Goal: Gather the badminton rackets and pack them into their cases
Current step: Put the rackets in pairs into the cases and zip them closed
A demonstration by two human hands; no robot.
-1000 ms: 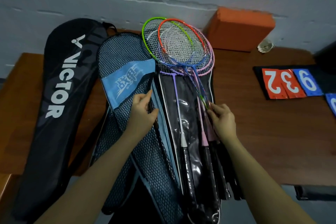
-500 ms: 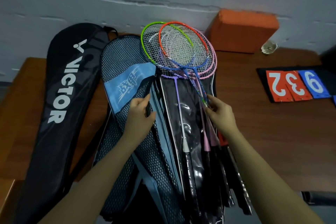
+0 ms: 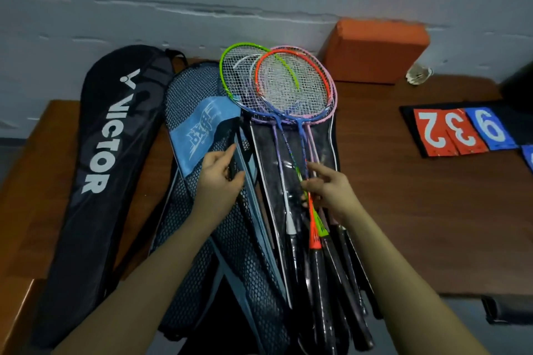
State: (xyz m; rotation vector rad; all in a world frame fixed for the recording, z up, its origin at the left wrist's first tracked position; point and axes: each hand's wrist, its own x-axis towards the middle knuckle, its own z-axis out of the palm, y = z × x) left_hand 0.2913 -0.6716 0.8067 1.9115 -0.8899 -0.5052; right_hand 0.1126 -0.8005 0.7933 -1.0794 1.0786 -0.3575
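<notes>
Several badminton rackets (image 3: pixel 288 86) lie stacked with green, orange, pink and purple heads toward the wall, their shafts and black handles running toward me over an open clear-fronted case (image 3: pixel 268 170). My right hand (image 3: pixel 328 190) pinches the orange and green shafts near the handles. My left hand (image 3: pixel 222 179) grips the edge of the mesh case flap (image 3: pixel 202 239) with its light-blue label. A black Victor case (image 3: pixel 98 158) lies to the left.
The brown wooden table (image 3: pixel 418 210) ends close to me. An orange block (image 3: pixel 375 49) and a shuttlecock (image 3: pixel 418 73) sit by the wall. A flip scoreboard (image 3: pixel 458 130) with red and blue numbers lies at the right.
My right hand has drawn the orange and green rackets slightly toward me, their heads shifting right. My left hand stays on the mesh flap edge.
</notes>
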